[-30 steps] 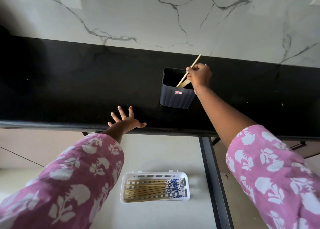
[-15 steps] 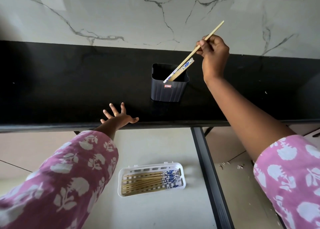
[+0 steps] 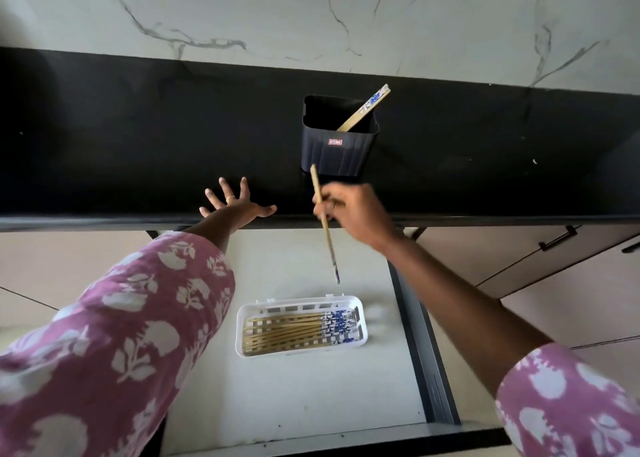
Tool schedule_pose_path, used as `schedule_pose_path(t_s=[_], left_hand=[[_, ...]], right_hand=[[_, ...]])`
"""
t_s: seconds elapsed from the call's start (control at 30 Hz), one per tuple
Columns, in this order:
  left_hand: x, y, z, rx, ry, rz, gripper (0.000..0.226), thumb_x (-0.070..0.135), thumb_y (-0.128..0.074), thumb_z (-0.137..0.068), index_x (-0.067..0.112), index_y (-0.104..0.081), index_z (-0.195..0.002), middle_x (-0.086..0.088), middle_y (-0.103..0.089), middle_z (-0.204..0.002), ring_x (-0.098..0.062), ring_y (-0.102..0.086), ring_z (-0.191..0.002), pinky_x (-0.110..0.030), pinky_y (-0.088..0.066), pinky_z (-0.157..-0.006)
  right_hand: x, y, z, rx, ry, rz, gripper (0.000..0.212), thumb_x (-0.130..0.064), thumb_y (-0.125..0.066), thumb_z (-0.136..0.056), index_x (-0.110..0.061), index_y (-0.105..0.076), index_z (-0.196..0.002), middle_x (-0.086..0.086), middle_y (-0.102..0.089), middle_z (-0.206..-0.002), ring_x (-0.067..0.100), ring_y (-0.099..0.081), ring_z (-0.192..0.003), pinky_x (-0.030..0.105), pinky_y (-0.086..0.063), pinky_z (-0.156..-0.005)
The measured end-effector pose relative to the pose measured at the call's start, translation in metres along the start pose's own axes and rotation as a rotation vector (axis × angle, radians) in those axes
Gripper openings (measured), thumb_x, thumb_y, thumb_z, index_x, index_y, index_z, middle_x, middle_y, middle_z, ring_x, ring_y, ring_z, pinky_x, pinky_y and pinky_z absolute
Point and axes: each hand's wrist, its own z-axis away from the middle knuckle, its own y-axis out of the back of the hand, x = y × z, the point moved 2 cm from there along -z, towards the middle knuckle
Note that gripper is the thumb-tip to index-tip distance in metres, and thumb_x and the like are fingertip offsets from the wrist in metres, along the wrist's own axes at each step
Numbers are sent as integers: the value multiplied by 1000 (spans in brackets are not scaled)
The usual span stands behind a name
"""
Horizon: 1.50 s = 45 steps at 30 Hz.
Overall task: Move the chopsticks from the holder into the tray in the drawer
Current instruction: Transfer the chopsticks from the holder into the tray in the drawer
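Looking down from the head, the right hand [image 3: 353,210] has its fingers [image 3: 334,204] pinched on one chopstick [image 3: 328,238] above its middle, over the open drawer [image 3: 311,404], between holder [image 3: 337,151] and tray [image 3: 242,332]. It looks light, stiff and smooth, so that pinch should do. Its long axis runs near upright in frame, plain tip toward the holder and blue end toward the tray, while the left hand [image 3: 232,203] lies with fingers spread on the worktop [image 3: 138,127].

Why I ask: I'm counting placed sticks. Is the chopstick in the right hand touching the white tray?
Apart. The head view shows the chopstick, gripped by the right hand, ending short of the tray rim, with pale drawer floor between.
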Motion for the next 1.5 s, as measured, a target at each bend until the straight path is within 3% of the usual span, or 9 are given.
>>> schedule_pose_path(t_s=[0.37,0.53,0.73,0.87,0.9,0.97,1.03,1.2,1.5], left_hand=[[0,4,-5,-34,-11,19,98,72,-50,-80,36,9,-150,-4,26,-157,-41,21,-143,-60,1,-113],[3,6,-6,-49,-2,12,99,70,-51,-80,36,10,-150,-4,28,-156,-43,21,-142,-62,0,-112],[6,6,-6,-57,7,9,100,68,-52,-81,36,12,-150,-5,30,-155,-43,22,-142,-63,0,-111],[5,7,-7,-62,14,12,99,68,-52,-81,36,12,-150,-4,30,-155,-43,23,-141,-63,0,-111],[5,7,-7,-63,14,11,99,68,-52,-81,36,12,-150,-5,30,-155,-43,23,-141,-63,0,-111],[5,6,-7,-67,16,11,99,68,-52,-81,36,13,-149,-4,30,-155,-43,23,-141,-63,1,-111],[5,6,-7,-69,18,15,99,68,-52,-81,36,13,-149,-4,30,-155,-43,23,-141,-63,1,-111],[7,9,-3,-86,21,19,97,68,-49,-83,33,12,-150,-8,27,-156,-45,24,-140,-60,2,-114],[5,8,-1,-65,14,3,96,70,-48,-82,35,9,-150,-5,23,-158,-42,19,-143,-61,0,-113]], right_hand=[[55,-156,60,-735,50,474,20,-6,-50,-92,-8,-65,-106,24,-68,-99,38,-66,-91,37,-53,-77],[72,-185,81,-894,52,615,32,-12,-39,-96,-6,-55,-124,23,-54,-128,38,-52,-119,40,-41,-100],[87,-196,91,-906,291,731,32,-18,-30,-99,-1,-56,-108,22,-52,-132,32,-46,-126,33,-35,-102],[103,-205,100,-857,121,768,47,-43,-33,-98,-20,-44,-138,4,-41,-148,16,-35,-138,30,-24,-114],[109,-204,99,-712,60,806,46,-51,-38,-94,-25,-57,-127,1,-57,-133,12,-51,-126,26,-38,-105],[101,-198,91,-732,125,869,29,-37,-43,-96,-23,-65,-106,-2,-69,-108,15,-65,-104,27,-53,-84],[102,-198,89,-836,238,758,24,-10,-41,-96,-11,-63,-104,8,-68,-104,25,-65,-100,34,-56,-79],[92,-145,56,-443,277,564,16,-1,-72,-62,-15,-65,-59,2,-64,-57,20,-62,-49,19,-51,-44],[61,-34,-17,301,364,508,17,-11,-57,-84,-9,-68,-71,8,-66,-65,28,-64,-60,28,-43,-68]])
